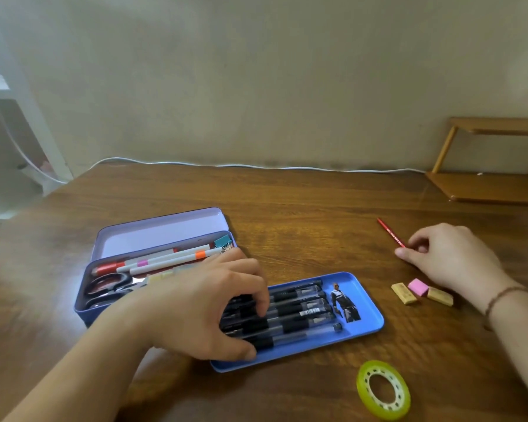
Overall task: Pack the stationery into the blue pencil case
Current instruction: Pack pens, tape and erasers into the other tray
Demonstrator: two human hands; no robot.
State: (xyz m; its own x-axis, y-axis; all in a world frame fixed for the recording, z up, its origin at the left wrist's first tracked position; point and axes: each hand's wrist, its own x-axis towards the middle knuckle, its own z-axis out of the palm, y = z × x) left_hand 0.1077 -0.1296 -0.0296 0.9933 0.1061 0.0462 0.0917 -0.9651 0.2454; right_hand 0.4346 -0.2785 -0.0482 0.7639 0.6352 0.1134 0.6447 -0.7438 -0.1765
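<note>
The blue pencil case (86, 309) stands open at the left, lid (162, 231) tilted back. Inside lie scissors (107, 286), white markers (168, 258) and a teal binder clip (222, 240). In front of it, a blue inner tray (369, 309) holds several black pens (305, 312). My left hand (208, 303) lies over the tray's left end, fingers curled onto the pens. My right hand (448, 257) pinches the near end of a red pencil (389, 231) lying on the table. Three erasers (418, 292) sit just below that hand.
A roll of green tape (383, 389) lies near the front edge at the right. A small wooden shelf (488, 166) stands at the back right, and a white cable (256, 166) runs along the wall. The wooden table (302, 208) stretches behind the case.
</note>
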